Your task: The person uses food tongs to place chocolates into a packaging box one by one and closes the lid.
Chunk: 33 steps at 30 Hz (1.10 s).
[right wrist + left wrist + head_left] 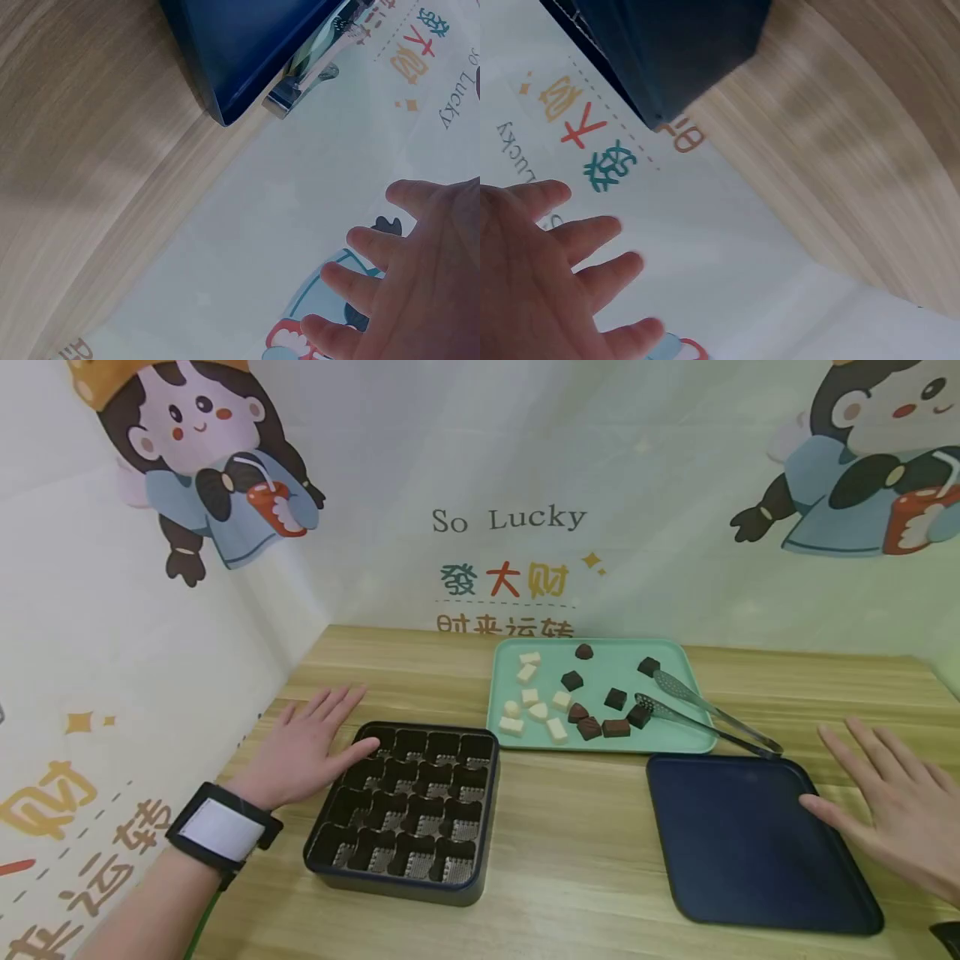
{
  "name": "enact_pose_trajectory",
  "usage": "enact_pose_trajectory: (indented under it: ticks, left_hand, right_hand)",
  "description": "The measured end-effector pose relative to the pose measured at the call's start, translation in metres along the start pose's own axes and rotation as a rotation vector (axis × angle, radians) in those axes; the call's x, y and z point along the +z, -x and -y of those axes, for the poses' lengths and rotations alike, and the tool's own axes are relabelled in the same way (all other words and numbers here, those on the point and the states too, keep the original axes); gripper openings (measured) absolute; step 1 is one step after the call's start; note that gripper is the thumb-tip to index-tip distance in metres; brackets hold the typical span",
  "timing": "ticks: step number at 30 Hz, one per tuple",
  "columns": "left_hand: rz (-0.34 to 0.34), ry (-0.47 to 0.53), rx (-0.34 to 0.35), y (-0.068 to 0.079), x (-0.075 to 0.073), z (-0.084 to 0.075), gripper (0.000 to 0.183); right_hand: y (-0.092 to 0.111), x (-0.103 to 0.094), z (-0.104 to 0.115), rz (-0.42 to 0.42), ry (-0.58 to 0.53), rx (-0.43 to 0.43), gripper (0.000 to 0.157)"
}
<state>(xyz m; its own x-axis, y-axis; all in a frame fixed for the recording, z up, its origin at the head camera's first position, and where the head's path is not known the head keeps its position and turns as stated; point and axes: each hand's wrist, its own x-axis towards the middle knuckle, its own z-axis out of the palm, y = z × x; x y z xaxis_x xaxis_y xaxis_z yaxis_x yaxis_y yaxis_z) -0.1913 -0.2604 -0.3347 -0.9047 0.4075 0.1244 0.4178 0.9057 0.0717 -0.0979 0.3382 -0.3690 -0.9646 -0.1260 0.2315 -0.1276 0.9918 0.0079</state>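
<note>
My left hand (303, 752) is spread with straight fingers beside a dark square box (397, 891) divided into small compartments. Its thumb reaches over the box's far left corner; whether it touches is not clear. On the other side, my right hand (896, 806) is also spread and holds nothing. Its thumb overlaps the right edge of a shallow dark blue lid-like tray (757, 843) in the head view. Behind, a mint green tray (615, 670) carries several white chocolates (557, 730) and dark chocolates (617, 727). Metal tongs (675, 687) lie across its right side, their joined end on the blue tray's far edge.
The wooden table (562, 843) bears everything. A printed cloth (510, 460) hangs behind it and along the left. The left wrist view shows the box's side wall (682, 60); the right wrist view shows the blue tray's corner (225, 112) near the tongs' end (281, 97).
</note>
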Motion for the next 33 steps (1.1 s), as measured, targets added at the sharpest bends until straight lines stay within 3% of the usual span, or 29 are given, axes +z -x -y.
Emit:
enact_pose_trajectory:
  ticks: [7, 14, 26, 33]
  left_hand:
    - [0.223, 0.254, -0.115, 0.007, -0.004, 0.021, 0.069]
    - [0.372, 0.559, -0.132, 0.010, 0.010, 0.026, 0.060]
    - [0.392, 0.740, -0.093, 0.011, 0.019, 0.016, 0.054]
    - [0.440, 0.807, -0.082, 0.011, 0.023, 0.000, 0.058]
  right_hand:
    - [0.000, -0.002, 0.000, 0.013, -0.004, 0.009, 0.088]
    - [0.003, 0.001, -0.004, 0.001, -0.023, 0.016, 0.087]
    - [0.004, 0.003, -0.003, -0.014, -0.005, 0.016, 0.089]
    - [0.005, 0.005, -0.005, -0.027, -0.024, 0.013, 0.087]
